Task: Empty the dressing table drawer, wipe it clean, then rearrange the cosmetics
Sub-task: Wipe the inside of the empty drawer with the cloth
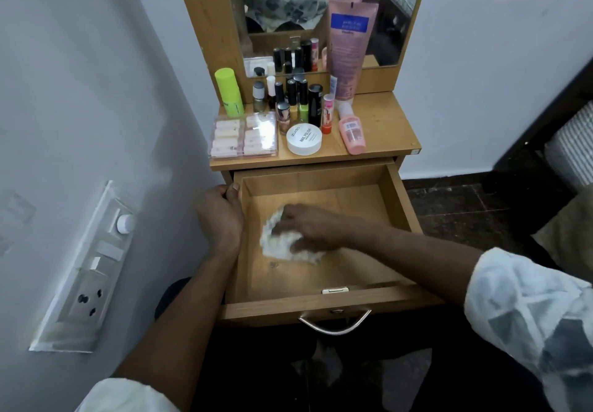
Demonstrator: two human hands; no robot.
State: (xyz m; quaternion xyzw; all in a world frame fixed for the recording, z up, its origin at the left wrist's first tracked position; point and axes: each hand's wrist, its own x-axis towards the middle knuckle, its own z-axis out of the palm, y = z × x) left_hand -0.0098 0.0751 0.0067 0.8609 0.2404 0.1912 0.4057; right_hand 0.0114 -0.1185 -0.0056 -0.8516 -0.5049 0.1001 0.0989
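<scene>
White walls flank the narrow wooden dressing table with its mirror, and I am looking down into its pulled-out wooden drawer [398, 206]. My right hand [308, 225] is inside the drawer, fingers curled down and clamped on a crumpled white cloth [282, 244], which is pressed against the drawer floor near its left wall; the picture is smeared there. My left hand [221, 212] is closed over the top edge of the drawer's left wall, near its back corner. Apart from the cloth, the drawer floor is bare. Up on the surface [382, 116] sit the cosmetics: a clear plastic case of pale tubes [244, 135] at the front left corner, a round white nail polish remover tub [304, 139] beside it, and a pink bottle [352, 130] lying flat toward the right.
</scene>
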